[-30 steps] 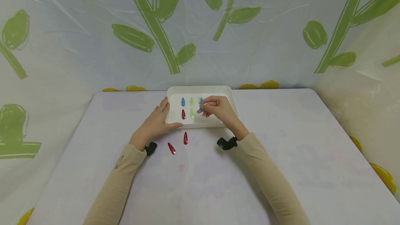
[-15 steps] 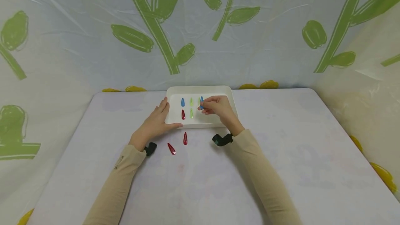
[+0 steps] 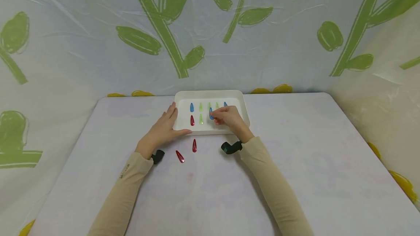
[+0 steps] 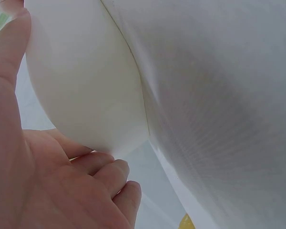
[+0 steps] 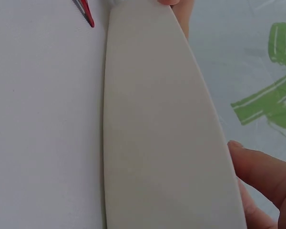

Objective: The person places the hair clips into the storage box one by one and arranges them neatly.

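Observation:
In the head view a white tray (image 3: 200,133) holds rows of snap hair clips. My left hand (image 3: 161,128) grips its near left corner, thumb over the front rim and fingers along the left side. Between right thumb and fingers, my right hand (image 3: 231,118) pinches a blue hair clip (image 3: 211,111) over the tray. Left of it lie a blue clip (image 3: 191,107), a red clip (image 3: 192,120) and two green clips, the nearer green clip (image 3: 201,119) included. Behind the right hand another blue clip (image 3: 225,104) is partly covered. The right wrist view hides the pinched clip behind the tray wall.
Two red hair clips lie on the table in front of the tray: one upright red clip (image 3: 194,145) and one slanted red clip (image 3: 180,156). A patterned curtain (image 3: 210,65) stands close behind the tray at the table's back edge.
My right hand has moved slightly toward the front of the tray with the blue clip, uncovering a green and a blue clip in the back row. The left hand stays put.

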